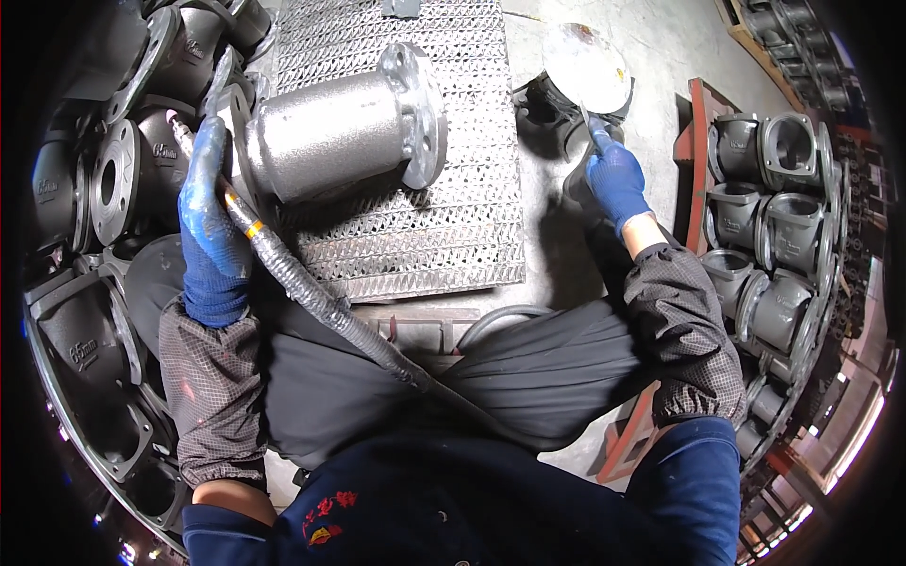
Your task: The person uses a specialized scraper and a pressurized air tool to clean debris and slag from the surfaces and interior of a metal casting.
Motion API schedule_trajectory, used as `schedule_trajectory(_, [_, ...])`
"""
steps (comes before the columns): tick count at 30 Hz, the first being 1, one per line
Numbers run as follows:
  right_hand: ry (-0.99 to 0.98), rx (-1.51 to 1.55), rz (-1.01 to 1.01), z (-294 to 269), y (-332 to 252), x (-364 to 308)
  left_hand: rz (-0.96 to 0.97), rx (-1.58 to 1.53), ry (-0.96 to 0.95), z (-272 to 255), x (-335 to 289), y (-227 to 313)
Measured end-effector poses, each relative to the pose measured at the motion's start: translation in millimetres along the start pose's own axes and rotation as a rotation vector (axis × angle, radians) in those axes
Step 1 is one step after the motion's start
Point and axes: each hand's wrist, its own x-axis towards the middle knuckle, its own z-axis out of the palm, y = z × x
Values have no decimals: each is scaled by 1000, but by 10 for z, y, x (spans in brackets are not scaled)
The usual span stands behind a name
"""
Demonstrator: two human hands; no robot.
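Note:
A grey flanged pipe casting [344, 132] lies on its side on a perforated metal grate [453, 236]. My left hand [209, 212], in a blue glove, grips a tool on a wrapped black hose [311, 292] at the casting's left flange. The hose runs down across my lap. My right hand [615, 179], also in a blue glove, holds a thin tool against a dark casting [552, 104] with a round shiny flange face [585, 66], which stands on the floor right of the grate.
Dark cast valve bodies [104, 179] are piled along the left. More grey valve bodies [779, 226] are stacked on a red-framed pallet at the right. Concrete floor [661, 38] shows beyond the grate.

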Motion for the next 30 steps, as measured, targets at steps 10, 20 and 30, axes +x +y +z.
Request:
schedule_trajectory(10, [1, 39, 43, -77, 11, -16, -183, -134, 39, 34, -22, -26])
schedule_trajectory(20, [98, 64, -114, 58, 263, 38, -106, -65, 49, 40, -3, -17])
schedule_trajectory(30, [51, 24, -97, -332, 111, 21, -150, 11, -19, -25, 73, 108])
